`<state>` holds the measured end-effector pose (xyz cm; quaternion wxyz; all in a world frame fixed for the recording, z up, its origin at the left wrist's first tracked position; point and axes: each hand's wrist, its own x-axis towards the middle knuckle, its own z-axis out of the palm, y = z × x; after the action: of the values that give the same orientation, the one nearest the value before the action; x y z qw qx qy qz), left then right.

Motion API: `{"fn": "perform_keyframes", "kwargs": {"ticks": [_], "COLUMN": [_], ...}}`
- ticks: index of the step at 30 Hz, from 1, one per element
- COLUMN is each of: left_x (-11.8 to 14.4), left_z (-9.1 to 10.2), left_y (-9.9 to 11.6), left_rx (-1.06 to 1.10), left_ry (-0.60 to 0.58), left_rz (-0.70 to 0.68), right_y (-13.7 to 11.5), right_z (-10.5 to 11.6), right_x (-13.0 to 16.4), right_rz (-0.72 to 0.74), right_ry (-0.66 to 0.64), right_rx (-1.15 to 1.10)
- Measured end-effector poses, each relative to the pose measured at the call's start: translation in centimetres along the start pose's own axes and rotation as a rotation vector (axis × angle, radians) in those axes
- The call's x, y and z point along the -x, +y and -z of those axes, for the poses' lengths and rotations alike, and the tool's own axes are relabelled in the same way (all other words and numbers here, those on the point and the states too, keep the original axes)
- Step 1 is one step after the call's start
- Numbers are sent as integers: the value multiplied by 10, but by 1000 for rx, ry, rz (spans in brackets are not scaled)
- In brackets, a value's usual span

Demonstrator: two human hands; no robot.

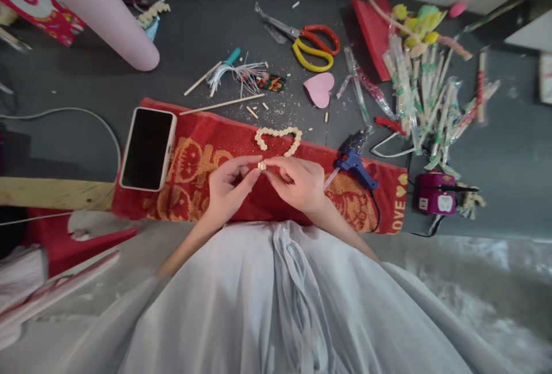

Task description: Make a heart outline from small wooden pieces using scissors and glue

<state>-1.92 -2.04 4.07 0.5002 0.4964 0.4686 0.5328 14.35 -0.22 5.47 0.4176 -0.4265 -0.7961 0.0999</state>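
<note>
- Centrally, a small pale wooden piece (261, 165) sits pinched between both hands above the red towel (194, 155), near the middle of the towel's width.
- The piece is short, light beige and blocky; finer detail is too small to tell.
- A heart outline (278, 136) built of similar pale pieces lies on the towel's far edge, just beyond the fingertips; its lower point is open.
- Left hand (227, 185): fingers curled, thumb and forefinger narrowed onto the piece from the left.
- Right hand (297, 181): fingers bent, tips closed on the same piece from the right, wrist angled toward the towel's near edge.
- A blue glue gun (356, 162) lies just beside the right hand; a phone (148, 148) rests face up on the towel's left end.
</note>
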Motion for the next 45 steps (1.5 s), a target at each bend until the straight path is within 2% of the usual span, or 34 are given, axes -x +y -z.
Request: {"fn": "perform_keyframes", "kwargs": {"ticks": [4, 7, 10, 15, 18, 24, 31, 34, 40, 45], "left_x": [3, 5, 6, 5, 6, 6, 6, 5, -4, -13], "left_z": [2, 3, 1, -8, -12, -14, -6, -6, -10, -10], "left_y": [-3, -5, -7, -4, -1, -2, -15, -17, -7, -3], "left_rx": [-106, -145, -26, 380, 461, 389, 127, 35, -146, -245], "left_ry": [26, 20, 0, -12, -30, -1, -36, -61, -48, -84], "left_rz": [-125, -102, 67, 463, 571, 538, 458, 462, 449, 428], "right_y": [-3, -5, -6, -4, -4, 0, 8, 11, 18, 24], "right_z": [0, -1, -2, -2, -1, 2, -2, -3, -3, -2], "right_x": [4, 8, 12, 18, 20, 23, 33, 35, 33, 30], "right_rz": [-30, -70, -95, -112, -115, -80, -163, -211, -210, -212], "right_ry": [-9, -7, -15, -20, -10, -65, -122, -197, -275, -345], "right_rx": [3, -4, -16, -6, -6, -6, 1, 63, 120, 130]}}
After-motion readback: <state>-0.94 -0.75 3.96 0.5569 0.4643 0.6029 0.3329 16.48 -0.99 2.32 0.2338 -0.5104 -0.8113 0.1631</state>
